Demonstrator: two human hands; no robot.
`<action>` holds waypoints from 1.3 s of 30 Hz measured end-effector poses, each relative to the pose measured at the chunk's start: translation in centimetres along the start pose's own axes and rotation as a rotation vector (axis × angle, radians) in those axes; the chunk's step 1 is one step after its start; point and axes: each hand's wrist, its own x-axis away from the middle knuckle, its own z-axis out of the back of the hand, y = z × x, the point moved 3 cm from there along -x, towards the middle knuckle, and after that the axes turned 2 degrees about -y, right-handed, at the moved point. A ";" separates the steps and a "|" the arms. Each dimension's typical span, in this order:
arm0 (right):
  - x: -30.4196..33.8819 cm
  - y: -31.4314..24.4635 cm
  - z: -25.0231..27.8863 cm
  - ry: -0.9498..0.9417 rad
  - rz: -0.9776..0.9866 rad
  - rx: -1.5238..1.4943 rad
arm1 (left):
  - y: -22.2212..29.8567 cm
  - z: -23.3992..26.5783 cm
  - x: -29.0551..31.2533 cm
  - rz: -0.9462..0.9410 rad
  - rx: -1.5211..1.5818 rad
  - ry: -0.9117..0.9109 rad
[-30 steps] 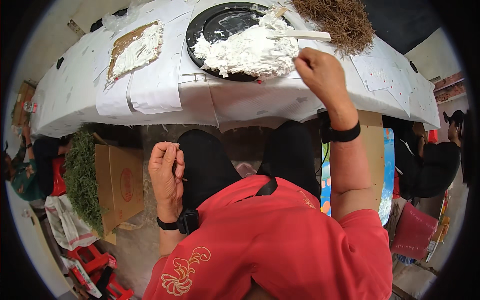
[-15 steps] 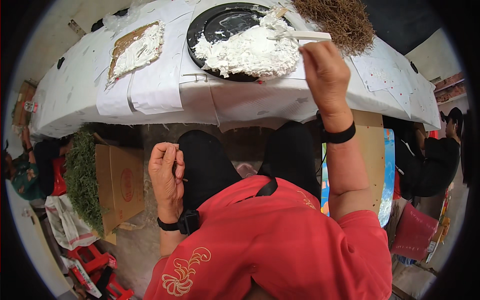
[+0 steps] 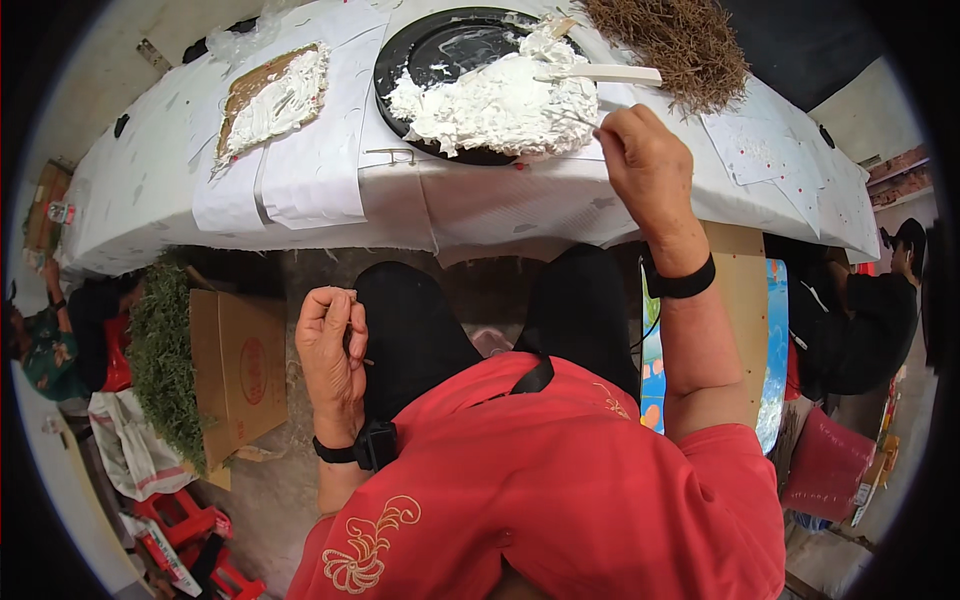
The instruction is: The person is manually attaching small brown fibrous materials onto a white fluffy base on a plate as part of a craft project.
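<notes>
My right hand [image 3: 648, 165] pinches a thin, stick-like piece [image 3: 578, 119], whose far end reaches the right edge of a heap of white paste [image 3: 500, 105]. The paste lies on a round black plate [image 3: 398, 122]. A white-handled spreader [image 3: 622, 73] rests in the heap, just beyond my fingers and apart from them. My left hand [image 3: 332, 345] is held over my left thigh, thumb and fingers pressed together. A thin bit sticks out beside its curled fingers, too small to name.
Left on the cloth-covered table [image 3: 400, 205] lies a board smeared with white paste [image 3: 283, 98], over white paper sheets [image 3: 312, 180]. Brown dried twigs [image 3: 680, 45] are heaped at the back right. A cardboard box [image 3: 240, 365] with green sprigs [image 3: 165, 370] stands left. Other people sit at both sides.
My right hand has come slightly down and nearer, and the thin piece in it now shows against the paste. My left hand has hardly moved.
</notes>
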 end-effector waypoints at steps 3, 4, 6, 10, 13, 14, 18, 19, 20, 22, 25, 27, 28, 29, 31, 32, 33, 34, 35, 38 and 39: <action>-0.6 -0.5 0.9 0.192 -0.006 -0.101 | 0.0 0.0 0.0 0.003 -0.002 0.008; -0.6 -0.5 0.8 0.192 -0.007 -0.101 | 0.1 -0.1 0.0 0.000 -0.005 0.008; -0.6 -0.7 0.1 0.167 0.065 0.076 | 0.2 -0.2 0.0 -0.005 -0.013 0.009; -0.3 -0.9 -0.9 0.065 0.171 0.193 | 0.2 -0.2 0.1 -0.009 -0.028 0.012; 0.0 -1.0 -1.5 0.004 0.209 0.205 | 0.3 0.1 0.2 -0.008 -0.025 0.031; 0.1 -1.0 -1.6 -0.010 0.212 0.200 | 0.2 0.1 0.2 -0.007 -0.024 0.040; 0.1 -1.0 -1.4 0.019 0.204 0.162 | 0.1 0.0 0.1 0.003 -0.013 0.027; 0.1 -1.0 -1.3 0.041 0.199 0.145 | 0.1 0.1 0.1 0.003 -0.012 0.028; 0.0 -1.1 -1.2 0.041 0.200 0.144 | 0.1 0.2 0.0 0.001 -0.009 0.033; -0.1 -1.5 -0.6 0.156 0.177 0.094 | 0.1 0.3 0.0 -0.002 -0.004 0.042; 0.0 -1.6 -0.8 0.203 0.156 0.080 | 0.1 0.1 0.1 -0.001 -0.006 0.044; 0.1 -1.5 -1.4 0.183 0.142 0.101 | 0.1 0.1 0.1 -0.001 -0.008 0.044; 0.2 -1.4 -1.6 0.184 0.140 0.102 | 0.2 0.1 0.1 -0.005 -0.010 0.048; 0.2 -1.3 -1.9 0.172 0.125 0.105 | 0.2 0.1 0.2 -0.009 -0.012 0.052; 0.3 -1.1 -2.1 0.150 0.093 0.112 | 0.1 0.1 0.2 -0.012 -0.014 0.053; 0.2 -1.1 -2.1 0.150 0.094 0.112 | 0.1 0.2 0.2 -0.017 -0.021 0.061; 0.1 -1.1 -1.8 0.196 0.074 0.069 | 0.1 0.4 0.2 -0.022 -0.027 0.070; 0.0 -1.1 -1.4 0.241 0.054 0.026 | 0.0 0.4 0.1 -0.026 -0.034 0.078; 0.0 -1.1 -1.2 0.285 0.033 -0.017 | 0.0 0.4 0.1 -0.026 -0.033 0.077; 0.0 -0.9 -2.1 0.227 0.030 0.042 | 0.0 0.3 0.0 -0.031 -0.033 0.071; 0.0 -0.8 -2.3 0.197 0.028 0.071 | 0.0 0.3 0.0 -0.030 -0.032 0.069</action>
